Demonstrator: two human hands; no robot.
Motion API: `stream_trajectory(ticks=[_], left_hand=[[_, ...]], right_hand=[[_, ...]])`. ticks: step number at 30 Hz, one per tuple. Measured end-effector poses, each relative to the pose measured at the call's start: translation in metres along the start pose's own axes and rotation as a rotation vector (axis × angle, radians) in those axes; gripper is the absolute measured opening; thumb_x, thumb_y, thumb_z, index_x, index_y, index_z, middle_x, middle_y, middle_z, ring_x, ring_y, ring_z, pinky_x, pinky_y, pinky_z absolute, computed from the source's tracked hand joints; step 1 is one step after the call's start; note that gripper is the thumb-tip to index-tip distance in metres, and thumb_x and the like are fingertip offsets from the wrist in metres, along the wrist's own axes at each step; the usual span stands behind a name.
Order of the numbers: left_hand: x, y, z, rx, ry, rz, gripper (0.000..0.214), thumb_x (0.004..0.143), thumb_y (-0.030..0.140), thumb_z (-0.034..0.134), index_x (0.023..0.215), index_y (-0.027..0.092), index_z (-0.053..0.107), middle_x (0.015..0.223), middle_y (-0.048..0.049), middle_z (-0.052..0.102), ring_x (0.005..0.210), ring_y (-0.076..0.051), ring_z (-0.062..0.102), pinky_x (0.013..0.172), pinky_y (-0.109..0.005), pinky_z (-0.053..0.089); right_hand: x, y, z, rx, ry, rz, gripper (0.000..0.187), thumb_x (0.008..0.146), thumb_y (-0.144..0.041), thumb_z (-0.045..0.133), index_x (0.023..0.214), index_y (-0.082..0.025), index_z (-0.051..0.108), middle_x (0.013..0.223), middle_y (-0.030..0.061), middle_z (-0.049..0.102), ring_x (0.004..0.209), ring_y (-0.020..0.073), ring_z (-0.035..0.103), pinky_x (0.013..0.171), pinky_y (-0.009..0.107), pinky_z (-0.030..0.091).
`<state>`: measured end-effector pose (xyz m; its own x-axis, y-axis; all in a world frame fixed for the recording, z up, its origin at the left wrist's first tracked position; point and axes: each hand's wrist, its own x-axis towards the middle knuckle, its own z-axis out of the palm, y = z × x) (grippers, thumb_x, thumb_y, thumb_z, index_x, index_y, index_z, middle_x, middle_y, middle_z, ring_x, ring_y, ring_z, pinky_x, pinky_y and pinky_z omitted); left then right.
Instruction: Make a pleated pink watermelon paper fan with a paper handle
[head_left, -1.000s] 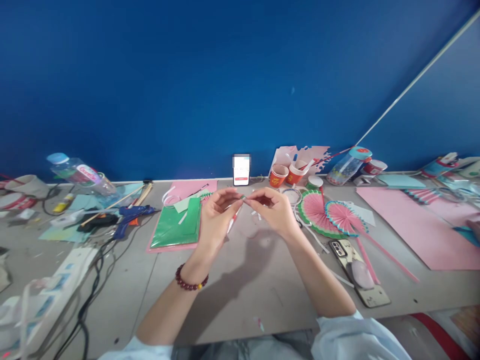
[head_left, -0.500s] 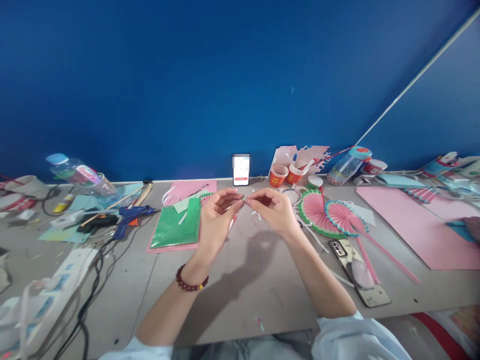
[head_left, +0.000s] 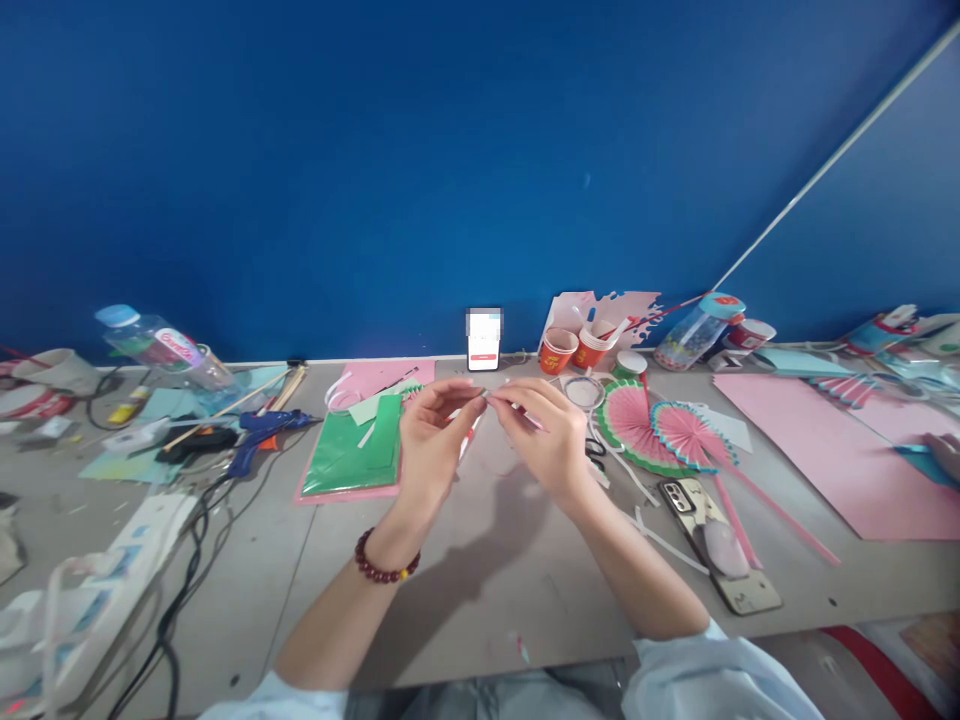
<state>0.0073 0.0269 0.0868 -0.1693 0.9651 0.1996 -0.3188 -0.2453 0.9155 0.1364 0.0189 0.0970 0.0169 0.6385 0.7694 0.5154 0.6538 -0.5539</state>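
Observation:
My left hand (head_left: 442, 430) and my right hand (head_left: 544, 430) meet above the middle of the table, fingertips nearly touching. Each is closed in a pinch on something tiny between them, too small to name. Left of my left hand lies a green paper pack (head_left: 352, 450) on pink paper. Beyond my hands a phone with a lit screen (head_left: 484, 340) leans against the blue wall. To the right of my right hand are black-handled scissors (head_left: 595, 450), partly hidden, and pink folded paper fans (head_left: 694, 435) with green and blue edges.
At left are a blue glue gun (head_left: 262, 432), a plastic bottle (head_left: 165, 345) and a white power strip (head_left: 120, 590) with cables. Red paper cups (head_left: 559, 350) stand at the back. A second phone (head_left: 720, 550) lies at right. Another person's hand (head_left: 941, 450) touches pink sheets (head_left: 802, 450).
My right hand's fingers have shifted and bent slightly around the pinch, uncovering the scissors beside it. My left hand has barely moved. The other person's hand at far right has moved slightly.

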Motion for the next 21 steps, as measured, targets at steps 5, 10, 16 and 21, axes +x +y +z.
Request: stream_trajectory(ticks=[5,10,16,21], left_hand=[[-0.0034,-0.0009,0.0014,0.035,0.024,0.042,0.022,0.066,0.018,0.079,0.085,0.021,0.068,0.083,-0.0009,0.071,0.079,-0.013,0.067,0.07,-0.022,0.054],[-0.0067,-0.0021,0.0037,0.07,0.049,0.121,0.02,0.068,0.017,0.077,0.085,0.02,0.067,0.084,-0.0016,0.071,0.081,-0.013,0.067,0.071,-0.024,0.054],[-0.0094,-0.0045,0.0055,0.106,0.08,0.14,0.016,0.069,0.016,0.076,0.082,0.02,0.068,0.082,-0.0008,0.071,0.079,-0.012,0.067,0.068,-0.021,0.053],[-0.0089,-0.0059,0.006,0.105,0.097,0.13,0.016,0.068,0.017,0.077,0.081,0.02,0.069,0.081,-0.0014,0.071,0.077,-0.013,0.067,0.066,-0.021,0.053]], right_hand=[[-0.0014,0.001,0.002,-0.096,0.021,-0.071,0.018,0.086,-0.014,0.056,0.087,-0.023,0.072,0.085,0.0042,0.072,0.077,0.0156,0.066,0.069,0.028,0.055],[0.0008,0.0005,-0.0009,-0.128,0.022,-0.123,0.016,0.085,-0.013,0.058,0.084,-0.022,0.072,0.081,0.0044,0.072,0.076,0.0168,0.065,0.071,0.03,0.054],[-0.0016,-0.0004,0.0004,-0.182,0.028,-0.165,0.018,0.085,-0.01,0.056,0.084,-0.022,0.07,0.08,0.0043,0.071,0.075,0.0172,0.064,0.071,0.031,0.054],[-0.0039,0.0003,0.0025,-0.22,0.033,-0.182,0.02,0.084,-0.009,0.055,0.085,-0.021,0.07,0.081,0.0052,0.072,0.074,0.0174,0.065,0.071,0.032,0.054]])
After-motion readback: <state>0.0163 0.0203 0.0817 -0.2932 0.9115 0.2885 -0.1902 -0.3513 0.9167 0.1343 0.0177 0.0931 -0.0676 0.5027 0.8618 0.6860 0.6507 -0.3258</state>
